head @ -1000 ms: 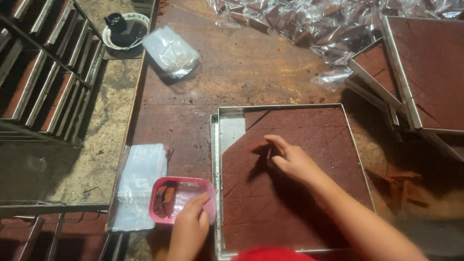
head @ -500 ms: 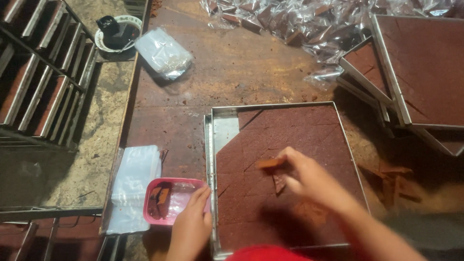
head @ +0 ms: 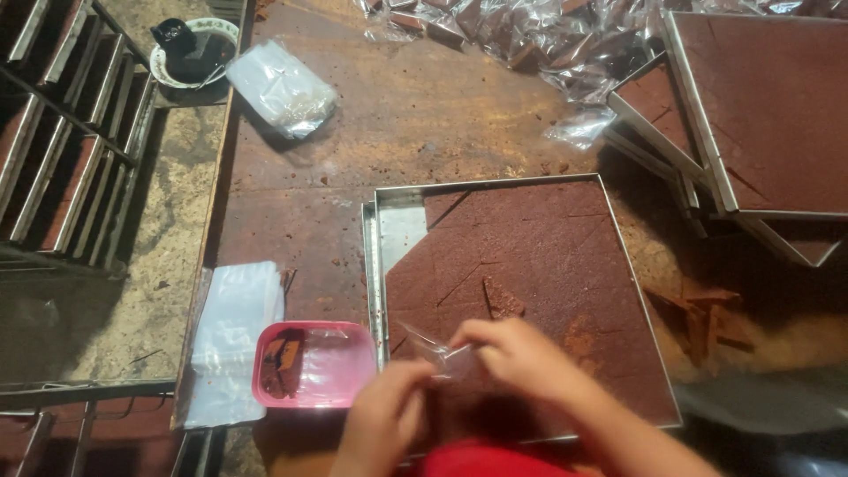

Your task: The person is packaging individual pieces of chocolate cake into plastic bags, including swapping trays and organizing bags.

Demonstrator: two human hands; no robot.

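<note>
A square metal tray (head: 395,231) holds a flat brown slab (head: 548,265) cut into triangles; its top left corner is bare metal. One cut triangle (head: 502,300) sits lifted loose near the middle. Over the tray's near edge my left hand (head: 384,422) and my right hand (head: 521,355) meet, both pinching a small clear plastic bag (head: 431,343). What is inside the bag I cannot tell. A pink plastic tub (head: 315,364) with brown scraps sits just left of my left hand.
A stack of clear bags (head: 231,329) lies left of the tub. More slab trays (head: 760,106) are stacked at the right. Wrapped pieces (head: 512,35) pile at the back. A bag bundle (head: 283,87) and a bowl (head: 187,51) sit back left, and metal racks (head: 62,132) stand at the left.
My left hand left the pink tub and rose to meet my right hand. My right hand pulled back from the slab's middle to the near edge, and both now hold a clear bag.
</note>
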